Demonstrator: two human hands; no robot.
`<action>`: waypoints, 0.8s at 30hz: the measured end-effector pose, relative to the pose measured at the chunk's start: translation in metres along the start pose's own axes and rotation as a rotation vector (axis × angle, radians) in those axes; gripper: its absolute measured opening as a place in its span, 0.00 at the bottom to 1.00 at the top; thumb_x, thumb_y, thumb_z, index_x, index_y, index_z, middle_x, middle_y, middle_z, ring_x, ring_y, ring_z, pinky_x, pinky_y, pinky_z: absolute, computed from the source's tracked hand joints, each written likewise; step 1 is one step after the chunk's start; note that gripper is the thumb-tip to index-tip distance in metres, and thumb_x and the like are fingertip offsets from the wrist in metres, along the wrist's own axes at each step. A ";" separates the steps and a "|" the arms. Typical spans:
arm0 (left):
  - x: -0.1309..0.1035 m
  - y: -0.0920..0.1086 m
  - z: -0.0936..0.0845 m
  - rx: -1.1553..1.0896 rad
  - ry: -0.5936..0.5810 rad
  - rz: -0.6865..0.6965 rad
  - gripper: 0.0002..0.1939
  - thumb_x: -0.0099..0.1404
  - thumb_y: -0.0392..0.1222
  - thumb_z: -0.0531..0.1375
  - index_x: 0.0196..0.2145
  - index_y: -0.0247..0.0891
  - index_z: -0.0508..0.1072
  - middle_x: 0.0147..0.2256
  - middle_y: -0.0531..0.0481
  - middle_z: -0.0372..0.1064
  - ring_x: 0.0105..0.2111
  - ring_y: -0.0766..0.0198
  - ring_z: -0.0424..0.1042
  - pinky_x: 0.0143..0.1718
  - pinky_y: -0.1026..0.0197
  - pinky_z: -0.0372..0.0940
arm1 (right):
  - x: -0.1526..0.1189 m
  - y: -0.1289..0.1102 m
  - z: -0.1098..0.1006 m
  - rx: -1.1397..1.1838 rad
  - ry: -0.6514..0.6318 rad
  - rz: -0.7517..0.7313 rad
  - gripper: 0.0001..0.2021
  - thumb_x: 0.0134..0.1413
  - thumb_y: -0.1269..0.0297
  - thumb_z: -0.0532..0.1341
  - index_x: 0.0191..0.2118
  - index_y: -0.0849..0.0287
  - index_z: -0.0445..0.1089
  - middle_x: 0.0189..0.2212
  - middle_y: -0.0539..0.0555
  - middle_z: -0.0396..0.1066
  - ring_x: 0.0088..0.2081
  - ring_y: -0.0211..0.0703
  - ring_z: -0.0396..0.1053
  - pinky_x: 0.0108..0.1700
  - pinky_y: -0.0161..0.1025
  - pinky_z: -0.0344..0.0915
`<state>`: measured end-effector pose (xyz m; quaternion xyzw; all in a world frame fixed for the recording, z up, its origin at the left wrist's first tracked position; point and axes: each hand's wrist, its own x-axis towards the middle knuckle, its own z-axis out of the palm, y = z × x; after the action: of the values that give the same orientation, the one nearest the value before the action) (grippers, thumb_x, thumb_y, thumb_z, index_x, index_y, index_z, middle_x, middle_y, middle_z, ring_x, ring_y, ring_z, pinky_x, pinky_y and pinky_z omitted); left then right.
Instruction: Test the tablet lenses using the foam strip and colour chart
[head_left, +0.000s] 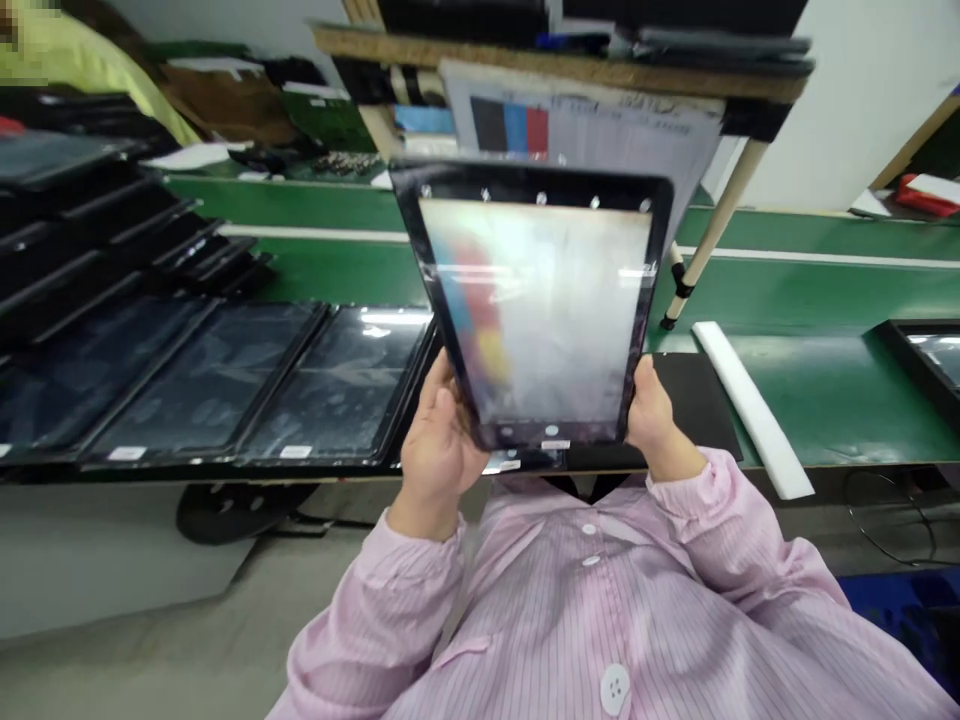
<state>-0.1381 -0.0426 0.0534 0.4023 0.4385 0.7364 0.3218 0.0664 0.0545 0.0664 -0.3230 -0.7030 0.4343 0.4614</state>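
Note:
In front of me a tablet-like panel (555, 310) with a black frame is held up, tilted, above the bench edge. Its screen looks bright and whitish, with a blurred red, blue and yellow patch at the left. My left hand (442, 440) grips its lower left corner, thumb along the side. At the lower right edge my right hand (656, 415) is closed on the same panel. Just left of my left hand lies a dark panel (337, 380) with a small white label. Under the held panel, a black mat (697, 400) is partly hidden.
Stacks of dark panels (82, 230) rise at the left. A wooden shelf (562, 70) on pale tube legs stands behind, with a printed sheet (600, 130) hanging from it. A white foam strip (750, 410) and a black-framed box (930, 350) lie on the green bench (825, 390) at right.

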 end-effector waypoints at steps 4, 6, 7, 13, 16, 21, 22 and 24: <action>0.000 -0.008 0.007 -0.136 0.023 -0.216 0.35 0.64 0.60 0.71 0.67 0.66 0.69 0.68 0.55 0.69 0.67 0.53 0.69 0.62 0.51 0.73 | -0.011 -0.025 -0.024 0.033 -0.049 -0.132 0.42 0.69 0.29 0.43 0.79 0.46 0.49 0.75 0.47 0.59 0.79 0.54 0.48 0.78 0.58 0.56; -0.004 -0.017 0.016 -0.166 0.011 -0.270 0.32 0.68 0.58 0.69 0.67 0.69 0.68 0.67 0.57 0.71 0.65 0.55 0.73 0.58 0.52 0.75 | -0.009 -0.039 -0.043 -0.045 -0.027 -0.223 0.39 0.73 0.35 0.47 0.81 0.44 0.39 0.78 0.43 0.51 0.80 0.51 0.38 0.81 0.57 0.45; -0.007 -0.022 0.021 -0.176 -0.007 -0.290 0.30 0.69 0.57 0.67 0.67 0.70 0.68 0.66 0.58 0.71 0.63 0.56 0.74 0.57 0.53 0.76 | -0.007 -0.045 -0.052 -0.087 -0.024 -0.246 0.39 0.74 0.37 0.47 0.81 0.43 0.37 0.78 0.42 0.49 0.81 0.50 0.36 0.81 0.56 0.43; -0.020 -0.036 0.049 -0.184 -0.076 -0.376 0.22 0.71 0.57 0.66 0.61 0.69 0.75 0.65 0.60 0.73 0.64 0.59 0.74 0.57 0.56 0.76 | 0.005 -0.047 -0.095 -0.220 0.031 -0.188 0.40 0.71 0.34 0.49 0.80 0.42 0.40 0.79 0.42 0.45 0.79 0.58 0.45 0.79 0.60 0.51; -0.028 -0.040 0.063 -0.178 -0.028 -0.439 0.26 0.68 0.56 0.70 0.62 0.69 0.74 0.63 0.60 0.74 0.63 0.58 0.74 0.63 0.52 0.72 | 0.001 -0.025 -0.104 -0.222 0.110 -0.088 0.41 0.69 0.32 0.51 0.79 0.42 0.46 0.79 0.42 0.47 0.80 0.58 0.43 0.79 0.60 0.50; -0.040 -0.048 0.088 -0.174 -0.043 -0.645 0.33 0.68 0.57 0.69 0.68 0.62 0.69 0.66 0.51 0.72 0.63 0.52 0.75 0.64 0.46 0.71 | -0.001 0.030 -0.113 0.099 0.227 0.059 0.41 0.70 0.31 0.44 0.79 0.47 0.49 0.77 0.50 0.53 0.77 0.53 0.52 0.77 0.59 0.54; -0.040 -0.052 0.092 -0.152 -0.072 -0.668 0.33 0.70 0.57 0.67 0.70 0.60 0.67 0.68 0.50 0.70 0.64 0.52 0.74 0.65 0.45 0.71 | -0.001 0.044 -0.116 0.140 0.253 0.120 0.42 0.69 0.30 0.44 0.79 0.48 0.49 0.76 0.52 0.56 0.76 0.53 0.55 0.76 0.58 0.57; -0.041 -0.062 0.096 0.001 -0.171 -0.646 0.32 0.74 0.60 0.61 0.72 0.56 0.64 0.70 0.47 0.66 0.67 0.52 0.70 0.66 0.44 0.69 | -0.002 0.072 -0.122 0.162 0.289 0.240 0.44 0.67 0.28 0.46 0.79 0.49 0.49 0.73 0.56 0.62 0.72 0.54 0.62 0.72 0.58 0.63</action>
<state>-0.0270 -0.0139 0.0127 0.3032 0.5150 0.5597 0.5742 0.1846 0.1207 0.0243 -0.4252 -0.5487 0.4906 0.5267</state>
